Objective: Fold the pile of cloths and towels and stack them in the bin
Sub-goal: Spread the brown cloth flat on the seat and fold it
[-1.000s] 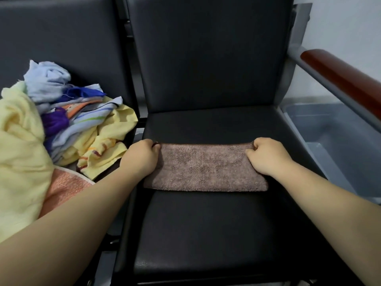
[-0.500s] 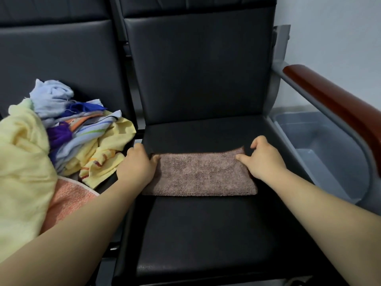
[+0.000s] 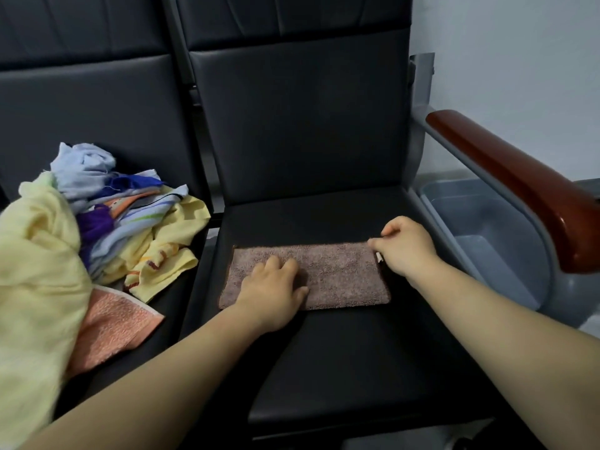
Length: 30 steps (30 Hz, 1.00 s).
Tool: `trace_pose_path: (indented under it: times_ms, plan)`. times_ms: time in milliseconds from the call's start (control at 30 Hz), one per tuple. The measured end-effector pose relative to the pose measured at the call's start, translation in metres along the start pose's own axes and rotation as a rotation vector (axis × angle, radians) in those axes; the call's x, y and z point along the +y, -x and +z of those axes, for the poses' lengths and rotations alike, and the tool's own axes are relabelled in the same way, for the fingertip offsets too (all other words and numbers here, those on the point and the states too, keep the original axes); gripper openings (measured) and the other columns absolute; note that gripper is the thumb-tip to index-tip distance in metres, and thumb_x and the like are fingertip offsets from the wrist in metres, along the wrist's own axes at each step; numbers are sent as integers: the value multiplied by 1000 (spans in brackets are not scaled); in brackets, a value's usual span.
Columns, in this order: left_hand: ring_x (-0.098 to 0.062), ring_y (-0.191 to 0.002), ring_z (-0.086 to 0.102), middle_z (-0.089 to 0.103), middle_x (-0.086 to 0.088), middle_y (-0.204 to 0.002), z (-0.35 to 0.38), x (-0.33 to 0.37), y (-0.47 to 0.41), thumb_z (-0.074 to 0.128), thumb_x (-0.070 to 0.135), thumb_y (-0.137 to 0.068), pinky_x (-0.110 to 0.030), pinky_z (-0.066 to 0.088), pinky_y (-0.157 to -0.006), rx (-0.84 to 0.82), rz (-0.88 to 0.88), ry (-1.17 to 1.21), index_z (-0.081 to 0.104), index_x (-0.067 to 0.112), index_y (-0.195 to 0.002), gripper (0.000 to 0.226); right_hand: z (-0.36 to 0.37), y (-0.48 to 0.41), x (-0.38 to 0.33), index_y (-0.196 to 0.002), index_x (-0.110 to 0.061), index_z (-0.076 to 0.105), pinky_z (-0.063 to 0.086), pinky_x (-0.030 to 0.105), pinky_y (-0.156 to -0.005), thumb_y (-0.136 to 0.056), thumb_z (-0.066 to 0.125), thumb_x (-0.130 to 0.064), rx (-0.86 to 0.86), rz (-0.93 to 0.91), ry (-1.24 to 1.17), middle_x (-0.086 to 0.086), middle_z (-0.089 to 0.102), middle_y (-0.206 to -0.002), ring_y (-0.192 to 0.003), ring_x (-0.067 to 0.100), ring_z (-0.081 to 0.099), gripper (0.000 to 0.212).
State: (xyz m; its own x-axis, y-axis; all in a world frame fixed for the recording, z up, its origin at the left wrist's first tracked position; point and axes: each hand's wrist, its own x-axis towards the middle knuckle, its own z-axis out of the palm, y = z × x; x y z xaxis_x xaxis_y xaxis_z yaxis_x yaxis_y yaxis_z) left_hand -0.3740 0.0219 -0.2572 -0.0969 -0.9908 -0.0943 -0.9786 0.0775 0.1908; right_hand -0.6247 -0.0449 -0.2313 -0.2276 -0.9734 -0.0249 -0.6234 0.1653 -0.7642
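Observation:
A brown towel (image 3: 337, 274), folded into a long strip, lies flat on the black seat (image 3: 341, 368). My left hand (image 3: 272, 287) presses flat on the towel's left half, fingers spread. My right hand (image 3: 406, 248) pinches the towel's far right corner, fingers curled. A pile of unfolded cloths (image 3: 107, 222) in yellow, light blue, purple and stripes covers the seat to the left, with an orange towel (image 3: 113, 329) under it. The grey bin (image 3: 493, 241) stands on the floor to the right, beyond the armrest, and looks empty.
A wooden-topped armrest (image 3: 519, 190) on a grey metal frame runs between the seat and the bin. The black seat backs rise behind. A pale wall is at the right.
My left hand has left the towel's left edge and now lies flat on top of it. My right hand has closed on the right corner. The camera has tilted upward.

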Motion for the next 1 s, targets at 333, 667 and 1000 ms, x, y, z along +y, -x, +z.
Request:
trace_pose_path:
  times_ms: [333, 667, 1000]
  plan:
    - [-27, -128, 40, 42, -1, -132, 3, 10, 8, 39, 69, -94, -48, 36, -107, 9, -24, -70, 42, 31, -135, 56, 5, 19, 4, -94, -35, 71, 54, 35, -90, -94, 69, -29, -344, -493, 431, -15, 64, -101, -97, 11, 62, 7]
    - [-38, -155, -1, 4, -4, -169, -10, -18, -16, 45, 59, -90, -64, 2, -122, -3, -77, -47, 26, 51, -153, 66, 12, 78, -27, -106, -36, 76, 58, 31, -82, -95, 63, -32, -589, -510, 499, -16, 69, -99, -89, 3, 64, 17]
    - [-8, -95, 63, 55, 1, -123, -18, -24, 22, 75, 18, -86, -25, 52, -92, -140, 159, 563, 65, 30, -114, 32, 26, 66, -16, -82, -41, 68, 55, 25, -79, -85, 77, -23, -553, -531, 377, -17, 66, -80, -78, 0, 63, 20]
